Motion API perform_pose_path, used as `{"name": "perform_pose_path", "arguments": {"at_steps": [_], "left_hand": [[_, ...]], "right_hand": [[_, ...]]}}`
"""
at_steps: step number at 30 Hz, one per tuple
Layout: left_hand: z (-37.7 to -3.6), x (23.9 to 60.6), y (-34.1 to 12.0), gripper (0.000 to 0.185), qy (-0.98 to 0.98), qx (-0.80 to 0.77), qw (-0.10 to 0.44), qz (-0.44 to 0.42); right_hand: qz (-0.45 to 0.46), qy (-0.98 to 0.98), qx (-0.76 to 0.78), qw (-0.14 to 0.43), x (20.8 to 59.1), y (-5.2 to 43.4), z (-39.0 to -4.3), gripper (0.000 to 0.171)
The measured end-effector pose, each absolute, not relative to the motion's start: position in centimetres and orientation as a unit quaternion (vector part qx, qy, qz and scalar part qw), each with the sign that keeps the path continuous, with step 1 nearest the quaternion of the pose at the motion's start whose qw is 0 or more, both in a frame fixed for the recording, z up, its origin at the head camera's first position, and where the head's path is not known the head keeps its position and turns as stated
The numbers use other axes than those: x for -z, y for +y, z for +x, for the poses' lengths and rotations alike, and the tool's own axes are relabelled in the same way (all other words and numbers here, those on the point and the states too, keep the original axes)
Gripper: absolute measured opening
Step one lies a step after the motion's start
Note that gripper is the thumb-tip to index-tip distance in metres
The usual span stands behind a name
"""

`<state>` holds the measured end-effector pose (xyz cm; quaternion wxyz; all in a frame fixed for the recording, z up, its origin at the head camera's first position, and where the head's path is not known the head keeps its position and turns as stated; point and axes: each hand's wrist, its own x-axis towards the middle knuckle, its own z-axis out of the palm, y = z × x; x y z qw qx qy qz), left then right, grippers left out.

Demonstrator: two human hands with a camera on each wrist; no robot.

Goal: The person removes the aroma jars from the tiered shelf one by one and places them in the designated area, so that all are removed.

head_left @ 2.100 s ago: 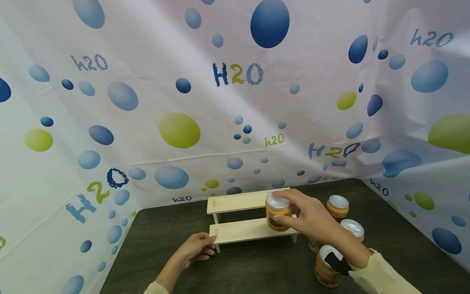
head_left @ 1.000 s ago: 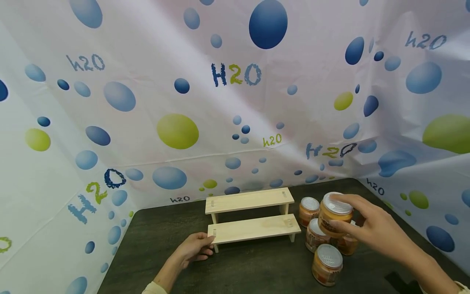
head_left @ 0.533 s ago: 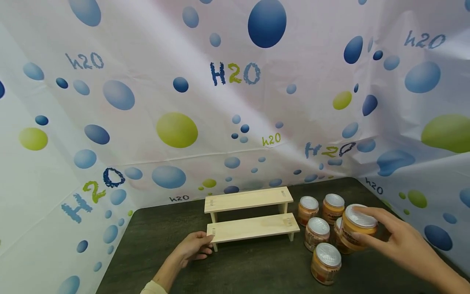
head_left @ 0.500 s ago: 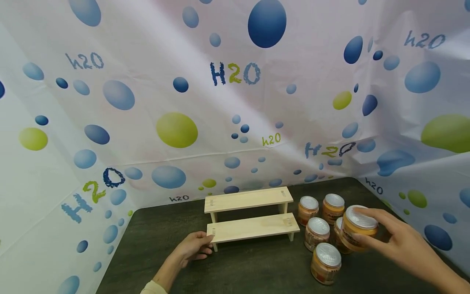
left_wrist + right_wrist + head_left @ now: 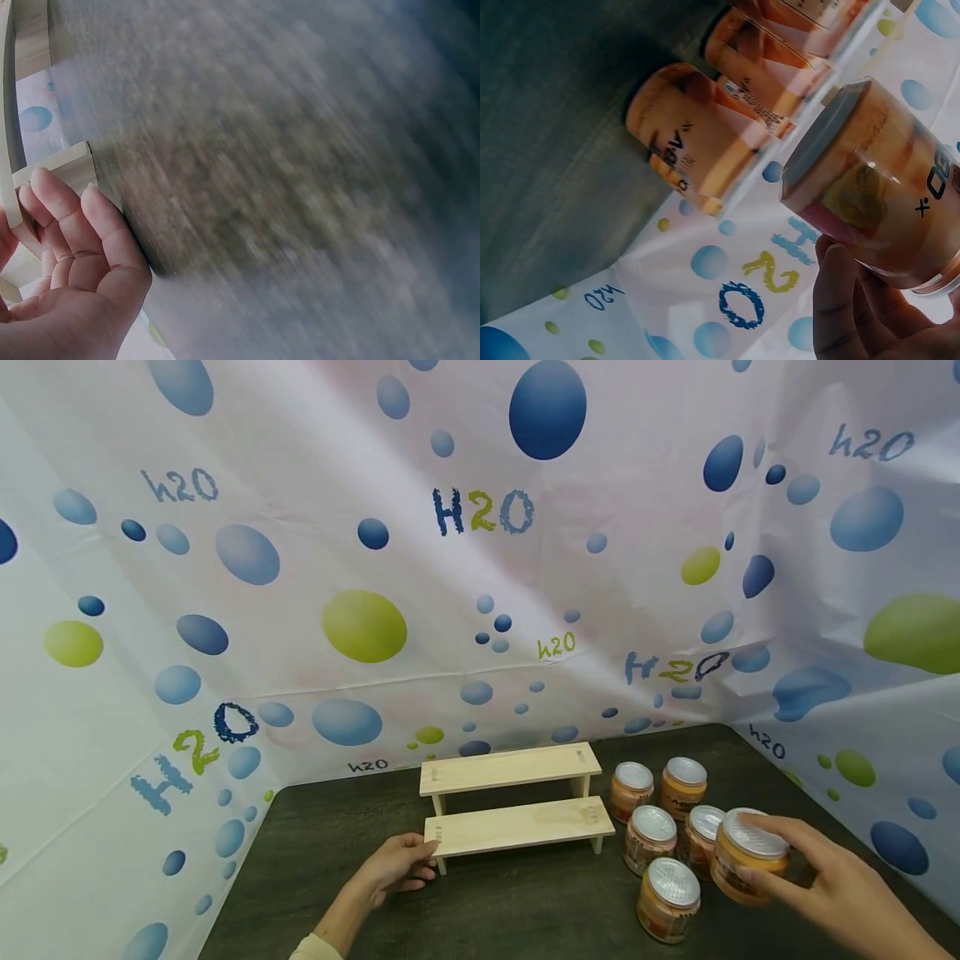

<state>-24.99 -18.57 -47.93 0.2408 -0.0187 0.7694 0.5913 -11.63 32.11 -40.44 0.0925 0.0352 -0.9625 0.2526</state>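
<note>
A pale wooden two-step shelf [image 5: 517, 827] stands on the dark table. My left hand [image 5: 396, 867] pinches the left end of its lower step, thumb on top and fingers underneath. In the left wrist view, those fingers [image 5: 112, 232] curl beside the shelf's leg [image 5: 71, 165]. My right hand [image 5: 832, 877] grips an orange jar [image 5: 738, 868] with a silvery lid, thumb and fingers around its sides. The right wrist view shows this jar [image 5: 877, 187] raised, its base visible and apart from the table. It hangs just right of the other jars.
Several similar jars stand grouped right of the shelf, including a front jar [image 5: 667, 906], a middle jar [image 5: 649, 843] and a back jar [image 5: 684, 785]. A white sheet [image 5: 450, 568] with blue and green spots hangs behind and around the dark table [image 5: 525, 910].
My right hand has carried the jar from the lower step's right end, over the other jars, then down to their right. The left hand keeps its hold on the shelf.
</note>
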Motion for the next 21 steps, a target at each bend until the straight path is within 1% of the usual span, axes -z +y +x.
{"name": "perform_pose_path", "arguments": {"at_steps": [8, 14, 21], "left_hand": [[-25.0, 47.8, -18.6, 0.042, 0.769, -0.591, 0.240, -0.021], [-25.0, 47.8, -18.5, 0.041, 0.770, -0.591, 0.241, -0.024], [-25.0, 48.0, -18.5, 0.041, 0.771, -0.589, 0.241, -0.025]], "right_hand": [[0.025, -0.967, -0.247, 0.057, 42.4, 32.7, -11.6, 0.071], [0.037, -0.965, -0.255, 0.051, 43.5, 32.5, -11.3, 0.071], [0.015, -0.969, -0.246, 0.012, 44.4, 32.7, -11.3, 0.076]]}}
